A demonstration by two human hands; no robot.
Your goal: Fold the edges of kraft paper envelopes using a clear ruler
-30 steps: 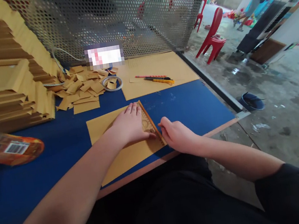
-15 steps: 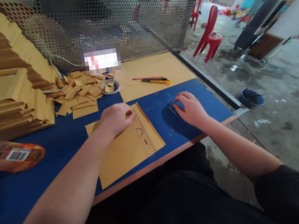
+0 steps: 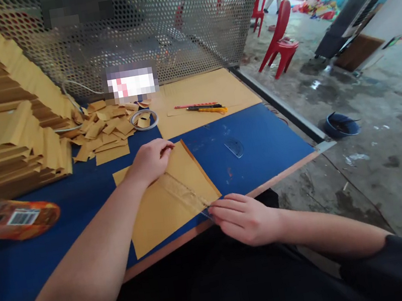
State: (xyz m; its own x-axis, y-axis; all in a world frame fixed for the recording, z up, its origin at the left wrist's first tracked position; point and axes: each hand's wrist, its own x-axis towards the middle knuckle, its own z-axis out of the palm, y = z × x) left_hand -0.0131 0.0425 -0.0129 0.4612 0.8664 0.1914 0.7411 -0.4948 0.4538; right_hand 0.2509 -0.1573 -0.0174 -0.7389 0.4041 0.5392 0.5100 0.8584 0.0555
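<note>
A brown kraft paper envelope or folded sheet [image 3: 158, 218] lies at the front edge of the blue table, with a darker folded strip along its right side. My left hand [image 3: 151, 162] rests on its top part, fingers curled together; what is under the fingertips is hidden. A clear plastic ruler [image 3: 185, 192], slightly blurred, slants across the paper from beside my left hand. Its near end is pinched in my right hand [image 3: 246, 218] at the table edge. To the right, a clear protractor [image 3: 234, 148] lies flat on the blue surface, apart from both hands.
Stacked brown paper packets [image 3: 5, 146] rise at the left, beside a printed bottle-like package [image 3: 13, 216]. Behind are paper scraps [image 3: 109, 124], a tape roll [image 3: 144, 120] and a yellow cutter [image 3: 213, 110] beside pens. A perforated metal screen [image 3: 166, 28] stands at the back.
My right hand has left the protractor on the table and moved down and left to grip the ruler's near end. The ruler has shifted left over the paper, off the folded strip.
</note>
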